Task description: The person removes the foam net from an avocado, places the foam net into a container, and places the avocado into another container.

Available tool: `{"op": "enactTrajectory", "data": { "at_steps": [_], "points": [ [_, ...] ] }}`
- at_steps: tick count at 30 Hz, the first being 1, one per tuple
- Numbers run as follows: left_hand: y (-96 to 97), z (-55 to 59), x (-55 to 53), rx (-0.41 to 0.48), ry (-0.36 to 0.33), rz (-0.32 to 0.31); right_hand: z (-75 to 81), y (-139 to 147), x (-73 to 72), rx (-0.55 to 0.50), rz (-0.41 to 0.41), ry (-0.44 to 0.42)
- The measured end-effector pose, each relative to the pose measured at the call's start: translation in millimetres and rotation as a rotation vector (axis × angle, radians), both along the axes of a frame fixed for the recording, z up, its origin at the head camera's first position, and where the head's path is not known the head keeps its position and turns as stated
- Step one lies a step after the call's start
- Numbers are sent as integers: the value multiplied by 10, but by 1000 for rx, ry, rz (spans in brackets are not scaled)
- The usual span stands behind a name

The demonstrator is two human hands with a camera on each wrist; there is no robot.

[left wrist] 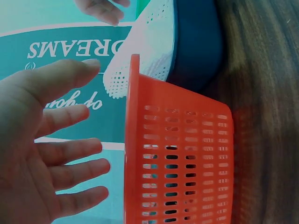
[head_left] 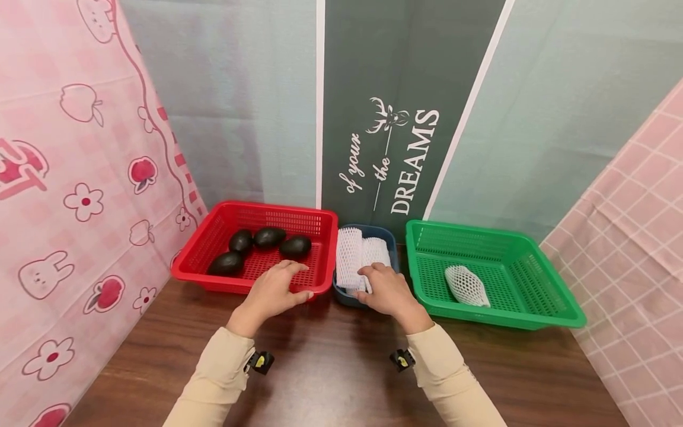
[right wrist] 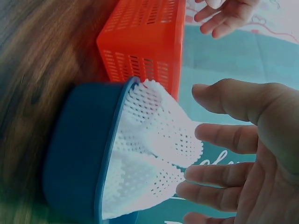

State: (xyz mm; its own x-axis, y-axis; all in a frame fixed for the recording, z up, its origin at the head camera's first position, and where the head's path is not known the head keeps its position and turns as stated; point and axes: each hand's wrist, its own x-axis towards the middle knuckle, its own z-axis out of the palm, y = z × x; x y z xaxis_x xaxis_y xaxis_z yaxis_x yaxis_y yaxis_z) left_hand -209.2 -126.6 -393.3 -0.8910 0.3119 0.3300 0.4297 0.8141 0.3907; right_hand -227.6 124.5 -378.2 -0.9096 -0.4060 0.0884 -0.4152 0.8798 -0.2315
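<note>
Several dark avocados (head_left: 269,237) lie in the red basket (head_left: 267,209) at left. My left hand (head_left: 273,290) hovers over that basket's front rim, fingers spread and nothing in them. Between the baskets, a small blue bin (right wrist: 79,149) holds white foam net sleeves (head_left: 349,258). Over the bin's right front is my right hand (head_left: 391,292), its fingertips close to the sleeves, thumb and fingers apart with no object between them. One fruit in a foam net (head_left: 466,286) lies in the green basket (head_left: 501,318) at right.
The baskets and bin stand on a dark wood table (head_left: 331,367) against a grey-green printed cloth (head_left: 256,107). Pink patterned cloths hang at the left (head_left: 107,237) and right (head_left: 640,249). The red basket's side stands right beside the bin.
</note>
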Motion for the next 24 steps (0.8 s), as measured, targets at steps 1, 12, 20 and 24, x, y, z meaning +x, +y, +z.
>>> {"op": "enactTrajectory", "data": {
  "at_steps": [1,12,20,24],
  "points": [
    [6,9,-1,-7,-5,-10,-1,16,0,-1,-2,-6],
    [53,69,-14,-78,-64,-27,6,199,-24,13,-19,-43],
    [101,77,-33,-97,-105,-47,61,354,-20,12,-11,-68],
    [140,109,-38,-103,-107,-53,95,430,-38,4,-26,-84]
  ]
}}
